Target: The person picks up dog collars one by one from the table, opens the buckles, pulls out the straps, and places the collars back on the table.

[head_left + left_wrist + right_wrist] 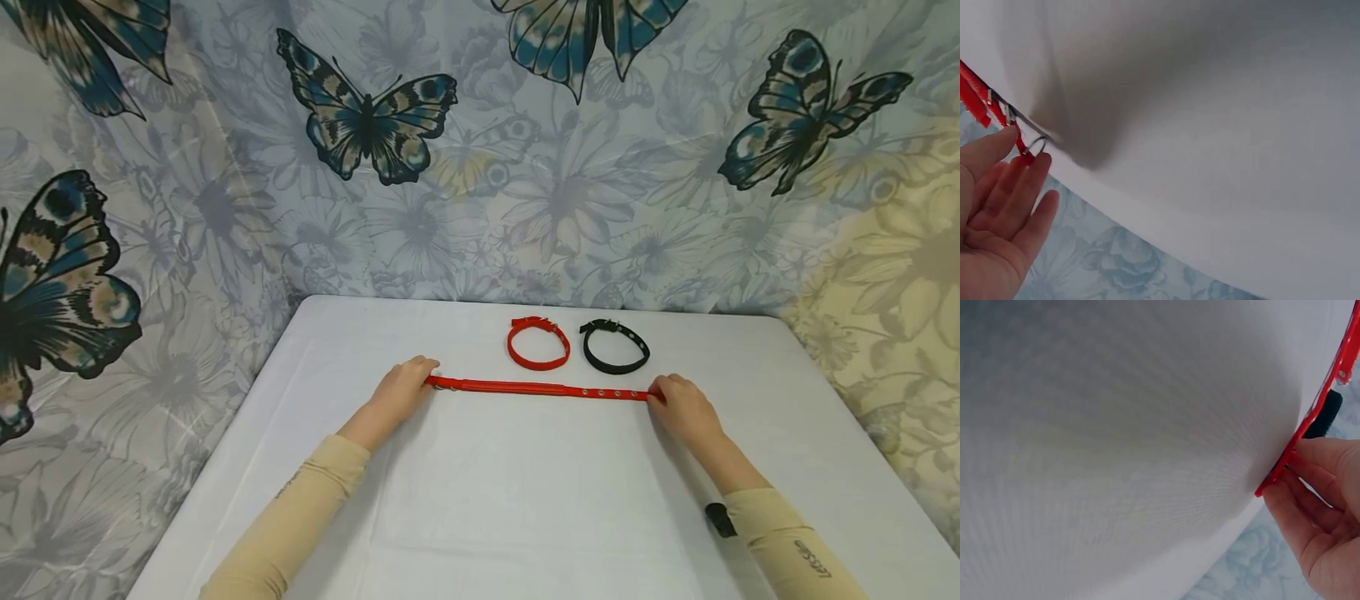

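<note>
A red collar (517, 387) with metal eyelets toward its right end is stretched out straight between the two hands. My left hand (405, 388) pinches its left end, where a metal buckle and ring (1037, 145) show in the left wrist view. The right hand (686, 410) pinches the eyelet end between thumb and fingers; in the right wrist view the red tip (1260, 492) pokes out past the fingers. Just behind the strap lie a closed red collar (538, 365) and, to its right, a closed black collar (617, 369), each fastened into a loop.
All this is on a table with a white cover (510, 500). Behind it and at the sides hangs cloth with butterflies (367, 125) and flowers. A small black object (720, 520) sits at the right sleeve's cuff.
</note>
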`<state>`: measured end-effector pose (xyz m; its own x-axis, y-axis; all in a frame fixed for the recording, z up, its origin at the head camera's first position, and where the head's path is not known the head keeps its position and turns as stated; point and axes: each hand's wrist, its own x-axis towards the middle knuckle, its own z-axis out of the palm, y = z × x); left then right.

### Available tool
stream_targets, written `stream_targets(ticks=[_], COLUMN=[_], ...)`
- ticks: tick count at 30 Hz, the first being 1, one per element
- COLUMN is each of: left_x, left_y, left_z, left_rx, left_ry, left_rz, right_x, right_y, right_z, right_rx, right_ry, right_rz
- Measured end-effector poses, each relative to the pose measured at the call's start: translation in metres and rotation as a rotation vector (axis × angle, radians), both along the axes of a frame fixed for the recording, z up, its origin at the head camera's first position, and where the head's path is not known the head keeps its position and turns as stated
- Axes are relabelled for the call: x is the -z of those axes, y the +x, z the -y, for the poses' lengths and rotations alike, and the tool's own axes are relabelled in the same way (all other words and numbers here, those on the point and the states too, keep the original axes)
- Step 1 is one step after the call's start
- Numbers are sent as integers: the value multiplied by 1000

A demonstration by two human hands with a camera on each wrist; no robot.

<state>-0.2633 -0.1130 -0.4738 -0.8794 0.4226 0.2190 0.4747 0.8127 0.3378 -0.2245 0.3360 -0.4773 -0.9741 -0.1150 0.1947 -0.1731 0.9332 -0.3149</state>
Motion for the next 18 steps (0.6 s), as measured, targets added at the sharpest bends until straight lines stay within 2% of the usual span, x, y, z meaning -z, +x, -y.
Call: stream_targets(ticks=[2,6,11,15,18], left_x=[-2,-1,1,0,-1], left_y=[-5,-7,-7,-6,-4], left_z=[0,1,4,5,5], left_rx=[4,15,39,72,107], left_ry=[-37,-87,-157,-305,-437], left_rz=[-4,-20,-87,-155,-157], right_x=[1,3,2,-1,-2], right_y=[0,1,2,2,1], right_z=[0,1,2,1,1], right_rx=[3,8,13,14,19], right_ry=[0,-6,-5,-4,-2], right_rz=[-8,8,20,22,37])
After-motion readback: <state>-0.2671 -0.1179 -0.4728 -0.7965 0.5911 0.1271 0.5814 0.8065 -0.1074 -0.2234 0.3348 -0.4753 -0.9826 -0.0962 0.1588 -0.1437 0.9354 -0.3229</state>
